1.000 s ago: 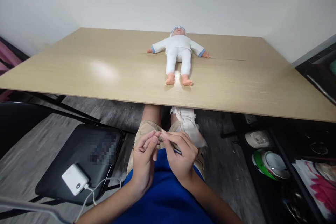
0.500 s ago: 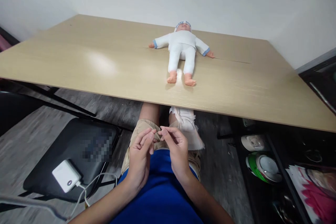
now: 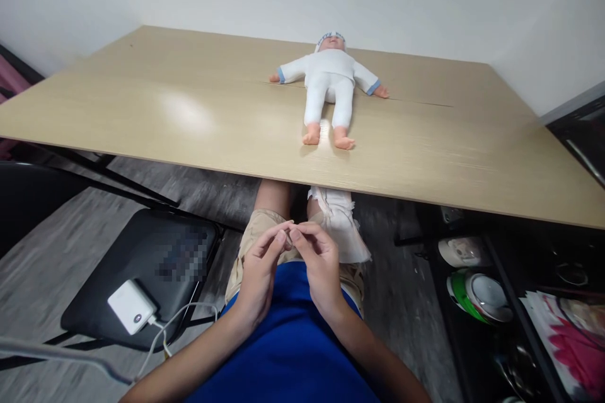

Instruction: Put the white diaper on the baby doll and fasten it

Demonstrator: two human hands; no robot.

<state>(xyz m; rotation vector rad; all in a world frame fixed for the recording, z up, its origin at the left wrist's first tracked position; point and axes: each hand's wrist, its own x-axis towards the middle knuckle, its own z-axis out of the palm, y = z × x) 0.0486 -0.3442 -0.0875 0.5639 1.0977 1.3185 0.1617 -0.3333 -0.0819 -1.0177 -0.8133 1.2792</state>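
Observation:
My left hand (image 3: 265,261) and my right hand (image 3: 319,258) meet over my lap, fingertips touching. Both are closed in a pinch; whatever may lie between the fingers is too small or hidden to make out. Just beyond my right hand, a white disposable diaper (image 3: 344,233) is draped across my right thigh and knee, partly under the table edge. On the table lies a baby doll (image 3: 329,85) on its back, arms spread and feet toward me. It wears a white outfit with blue cuffs and a white cap with blue print.
The wooden table (image 3: 142,119) spans the view ahead, against a pale wall. At the left, a white power bank (image 3: 132,306) with a cable sits on a black chair (image 3: 101,283). A dark shelf at the right holds a green-and-white container (image 3: 479,296) and a pink cloth-like item (image 3: 579,352).
My two hands have drawn together, so their fingertips now touch; before, a small gap showed between them. The view has shifted slightly. The doll and the diaper stay in place.

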